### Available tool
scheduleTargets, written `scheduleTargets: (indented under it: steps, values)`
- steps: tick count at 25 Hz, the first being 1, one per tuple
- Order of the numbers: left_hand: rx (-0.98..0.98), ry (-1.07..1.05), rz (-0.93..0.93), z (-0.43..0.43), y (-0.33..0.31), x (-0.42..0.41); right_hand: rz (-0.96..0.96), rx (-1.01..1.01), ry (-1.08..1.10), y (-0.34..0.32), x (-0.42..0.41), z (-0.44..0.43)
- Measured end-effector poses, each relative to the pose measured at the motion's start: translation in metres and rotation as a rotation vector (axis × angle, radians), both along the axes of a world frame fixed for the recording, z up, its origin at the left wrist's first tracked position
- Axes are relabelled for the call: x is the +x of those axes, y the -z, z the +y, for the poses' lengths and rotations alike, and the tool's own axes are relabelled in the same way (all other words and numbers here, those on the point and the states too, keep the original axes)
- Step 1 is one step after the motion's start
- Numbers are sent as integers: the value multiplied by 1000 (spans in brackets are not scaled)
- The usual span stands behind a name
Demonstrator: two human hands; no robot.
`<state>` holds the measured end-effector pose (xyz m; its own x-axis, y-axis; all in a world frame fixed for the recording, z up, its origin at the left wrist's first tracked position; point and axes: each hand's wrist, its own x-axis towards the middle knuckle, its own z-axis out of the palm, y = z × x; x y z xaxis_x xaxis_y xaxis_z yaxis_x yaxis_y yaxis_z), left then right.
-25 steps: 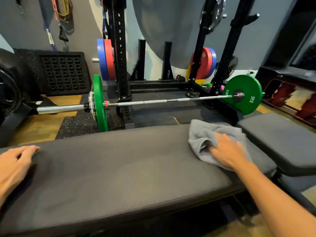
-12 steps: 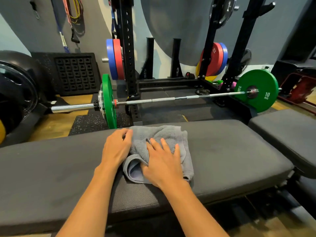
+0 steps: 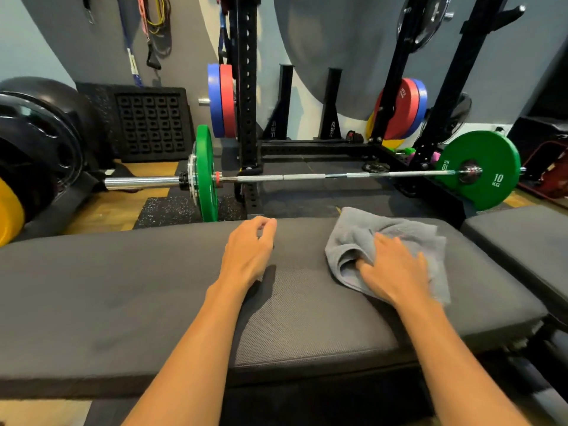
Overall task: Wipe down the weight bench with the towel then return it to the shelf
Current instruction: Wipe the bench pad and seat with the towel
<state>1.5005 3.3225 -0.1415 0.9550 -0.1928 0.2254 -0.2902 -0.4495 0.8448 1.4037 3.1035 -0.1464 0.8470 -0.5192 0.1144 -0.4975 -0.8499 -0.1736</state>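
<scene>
Towel (image 3: 362,241) under right hand (image 3: 396,272) on bench (image 3: 153,287).

Only 1 view is given, from a camera worn on the person's head. It looks forward and steeply down across the weight bench (image 3: 123,302), close enough that both forearms enter from the bottom edge. The lens is wide (straight uprights bow toward the edges). Beyond the bench it faces a barbell (image 3: 307,176) on the floor, the squat rack (image 3: 247,103) and the grey wall (image 3: 338,41).
</scene>
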Motion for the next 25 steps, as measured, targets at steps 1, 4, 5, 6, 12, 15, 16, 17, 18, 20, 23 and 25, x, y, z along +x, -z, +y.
scheduleTargets:
  steps: [1,4,5,6,12,15,16,17,18,20,23,25]
  values:
    - [-23,-22,7,6,-1,1,-13,13,-96,2,9,40]
    - [-70,-89,37,27,4,10,8,66,-397,9,16,141]
    - [-70,-89,39,29,3,10,9,68,-448,8,16,149]
    - [-59,-84,33,27,0,10,-1,68,-474,5,16,142]
    - [-19,-8,51,-28,-12,-8,-65,37,-244,6,11,-9]
    - [-12,60,44,-61,-5,-17,-61,52,-106,2,2,-54]
    - [-9,79,43,-70,-3,-19,-64,60,-67,3,-2,-66]
    - [-5,96,44,-78,0,-21,-64,52,-35,3,-9,-74]
    - [-1,112,45,-83,1,-24,-60,37,-7,2,-17,-80]
    - [0,141,41,-88,5,-27,-43,6,35,3,-37,-80]
    - [-34,129,39,-89,6,-26,-27,3,69,1,-60,-43]
    - [-70,101,73,-86,3,-22,-83,-33,20,5,-66,6]
